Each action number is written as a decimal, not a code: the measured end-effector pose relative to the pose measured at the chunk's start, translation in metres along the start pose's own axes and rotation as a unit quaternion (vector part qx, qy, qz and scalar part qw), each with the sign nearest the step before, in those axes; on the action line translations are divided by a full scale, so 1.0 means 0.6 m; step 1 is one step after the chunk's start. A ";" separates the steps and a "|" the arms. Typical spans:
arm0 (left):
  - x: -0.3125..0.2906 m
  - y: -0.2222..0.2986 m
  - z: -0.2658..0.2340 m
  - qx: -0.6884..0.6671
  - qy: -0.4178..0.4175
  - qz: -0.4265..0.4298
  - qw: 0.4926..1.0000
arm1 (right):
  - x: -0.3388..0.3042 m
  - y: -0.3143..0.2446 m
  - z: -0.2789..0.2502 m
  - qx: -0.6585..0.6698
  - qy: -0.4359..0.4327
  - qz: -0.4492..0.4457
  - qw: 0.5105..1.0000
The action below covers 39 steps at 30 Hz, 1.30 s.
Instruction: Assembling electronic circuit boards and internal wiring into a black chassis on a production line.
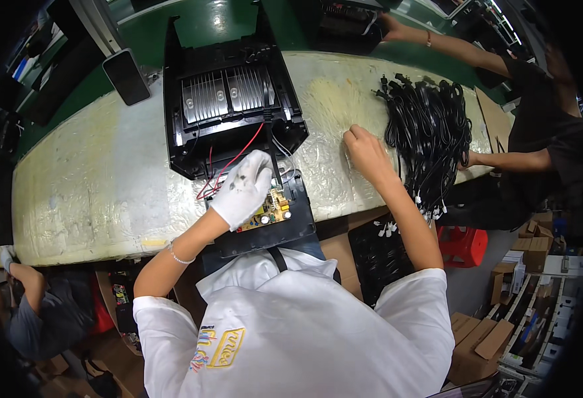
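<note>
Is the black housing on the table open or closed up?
Open: the black housing shows silver finned parts inside, and red wires trail from it toward the circuit board partly behind the gloved left hand.

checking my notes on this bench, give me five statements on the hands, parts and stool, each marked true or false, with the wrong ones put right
1. The left hand wears a white glove. True.
2. The right hand wears a matching glove. False: the right hand is bare.
3. The bundle of black cables lies to the right of the black housing. True.
4. The stool beyond the right forearm is blue. False: that stool is red.
5. The left hand partly covers the circuit board. True.
</note>
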State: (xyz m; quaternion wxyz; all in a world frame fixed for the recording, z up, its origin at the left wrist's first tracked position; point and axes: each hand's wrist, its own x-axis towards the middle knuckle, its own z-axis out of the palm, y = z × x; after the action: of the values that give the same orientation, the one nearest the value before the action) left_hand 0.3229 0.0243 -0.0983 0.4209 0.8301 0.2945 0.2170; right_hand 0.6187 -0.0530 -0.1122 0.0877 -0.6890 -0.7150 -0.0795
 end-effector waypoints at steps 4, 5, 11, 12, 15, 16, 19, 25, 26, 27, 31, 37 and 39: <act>0.024 -0.031 0.002 0.059 -0.034 0.031 0.997 | 0.006 -0.005 -0.001 -0.034 -0.020 -0.004 0.999; 0.028 -0.044 0.004 0.107 -0.054 0.067 0.991 | 0.011 -0.010 -0.008 -0.033 -0.020 -0.008 0.999; 0.055 -0.044 0.016 0.053 -0.118 0.048 0.990 | 0.020 -0.026 -0.032 -0.073 0.001 -0.034 0.997; 0.060 -0.038 0.016 0.014 -0.140 0.023 0.990 | 0.022 -0.029 -0.033 -0.099 0.000 -0.035 0.995; 0.070 -0.034 0.018 -0.016 -0.165 -0.010 0.986 | 0.022 -0.037 -0.048 -0.147 0.020 -0.034 0.988; 0.072 -0.041 0.020 0.001 -0.169 0.016 0.986 | 0.020 -0.041 -0.054 -0.169 0.040 -0.026 0.984; 0.074 -0.075 0.034 0.001 -0.111 0.082 0.990 | 0.023 -0.057 -0.066 -0.026 0.085 -0.003 0.996; 0.089 -0.044 0.010 -0.197 -0.207 -0.191 0.939 | -0.007 -0.102 0.013 0.652 0.046 0.214 0.726; 0.088 -0.038 0.002 -0.219 -0.218 -0.209 0.928 | -0.008 -0.114 0.021 0.653 0.046 0.214 0.725; 0.086 -0.035 0.000 -0.218 -0.219 -0.210 0.928 | -0.008 -0.127 0.028 0.682 0.020 0.234 0.692; 0.071 -0.032 0.003 -0.211 -0.176 -0.219 0.936 | -0.001 -0.171 0.031 0.743 -0.045 0.291 0.601; 0.068 -0.030 0.009 0.123 -0.072 0.060 0.988 | 0.002 -0.159 0.027 0.739 -0.059 0.270 0.614; 0.067 -0.043 0.013 0.110 -0.058 0.065 0.990 | 0.000 -0.152 0.023 0.731 -0.051 0.268 0.625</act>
State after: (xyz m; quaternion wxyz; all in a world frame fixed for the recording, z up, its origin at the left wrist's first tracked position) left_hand 0.3489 0.0590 -0.1192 0.3280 0.9001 0.2368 0.1615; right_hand 0.5271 -0.0533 -0.1252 0.5439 -0.5622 -0.3250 0.5315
